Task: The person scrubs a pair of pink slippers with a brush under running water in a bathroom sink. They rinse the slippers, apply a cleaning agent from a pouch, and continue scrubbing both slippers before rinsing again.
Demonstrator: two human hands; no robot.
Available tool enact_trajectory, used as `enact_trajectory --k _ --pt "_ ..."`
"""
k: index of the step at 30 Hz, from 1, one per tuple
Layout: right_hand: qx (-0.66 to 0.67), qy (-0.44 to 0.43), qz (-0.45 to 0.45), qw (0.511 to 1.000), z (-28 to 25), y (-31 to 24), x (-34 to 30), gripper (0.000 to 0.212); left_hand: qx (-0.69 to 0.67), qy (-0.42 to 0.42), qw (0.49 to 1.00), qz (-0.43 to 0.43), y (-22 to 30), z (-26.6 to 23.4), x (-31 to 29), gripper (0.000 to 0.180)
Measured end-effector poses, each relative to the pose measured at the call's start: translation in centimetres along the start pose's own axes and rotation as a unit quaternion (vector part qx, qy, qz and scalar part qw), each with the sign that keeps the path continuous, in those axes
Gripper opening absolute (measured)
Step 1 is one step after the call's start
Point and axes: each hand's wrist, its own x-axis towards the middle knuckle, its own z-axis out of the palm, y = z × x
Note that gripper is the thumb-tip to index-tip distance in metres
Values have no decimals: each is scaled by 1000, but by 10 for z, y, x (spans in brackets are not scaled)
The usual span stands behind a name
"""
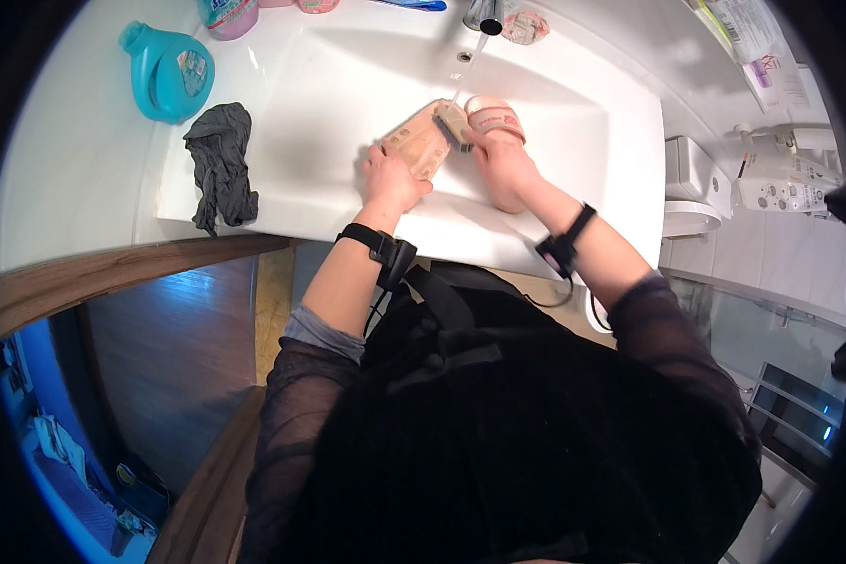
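Scrubbing step, judging by the pose: a pink slipper is held in the sink by the left hand, fingers spread over its near edge. A brush is gripped in the right hand's fingers at the slipper's far end, near the stream from the tap. Bristle contact can't be fully confirmed from above. A second slipper is seen just beside. For the next stroke, a steady left hold and even brush pressure are called for.

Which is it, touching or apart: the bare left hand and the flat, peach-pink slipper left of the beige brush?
Touching: the head view shows the left hand holding the peach-pink slipper, fingers over its left edge.
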Motion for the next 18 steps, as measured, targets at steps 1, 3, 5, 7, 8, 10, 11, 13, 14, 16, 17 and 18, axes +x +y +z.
enact_trajectory --k 1,3,5,7,8,10,11,13,14,16,17,18 --pt "-2 -4 40 999 4 0 13 36 -5 4 1000 -1 0 0 0 115" --pt "-5 -27 136 990 14 -1 42 39 -11 5 1000 -2 1 -1 1 115" --pt "4 -70 161 984 20 0 63 40 -16 -3 1000 -4 3 -3 3 116" --pt "39 -80 150 985 19 0 68 40 -31 -19 999 -29 3 -6 4 115" --pt "38 -91 141 985 15 0 62 40 -40 -29 998 -43 3 -7 5 115" --pt "48 -136 119 982 3 1 45 40 -87 -5 996 -35 2 -9 6 116" --pt "82 -127 99 984 -4 2 33 41 -109 -3 993 -41 0 -10 7 116" --pt "162 -97 70 980 -16 5 12 41 -148 44 988 -17 -3 -10 8 112" --pt "185 -92 70 976 -20 6 5 41 -170 61 984 -8 -5 -10 9 111" --pt "227 -75 104 965 -27 8 -6 40 -310 61 949 -15 -10 -9 13 102" --pt "238 -80 117 961 -29 7 -8 40 -363 78 928 -19 -13 -8 14 95" --pt "249 -85 129 956 -30 5 -10 40 -437 73 896 -24 -16 -8 16 89"
